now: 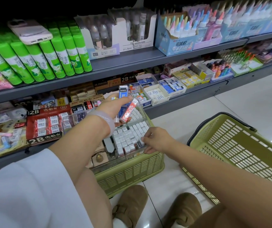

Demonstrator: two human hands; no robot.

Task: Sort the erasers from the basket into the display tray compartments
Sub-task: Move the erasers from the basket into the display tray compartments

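Meanwhile, the left hand (pixel 114 104) grips spare erasers (pixel 125 106) in reserve while the right hand (pixel 156 139) pinches one eraser (pixel 141 142) into the display tray (pixel 142 111).

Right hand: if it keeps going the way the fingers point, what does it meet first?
Probably the white erasers packed in the clear display tray; the right hand fingertips already sit at their near-right edge. Depth is uncertain.

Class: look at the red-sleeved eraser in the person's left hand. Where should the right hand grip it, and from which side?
Pinch the red eraser across its long narrow sides at the lower end, coming from the right; the left hand covers its upper end, and the right hand lies below it.
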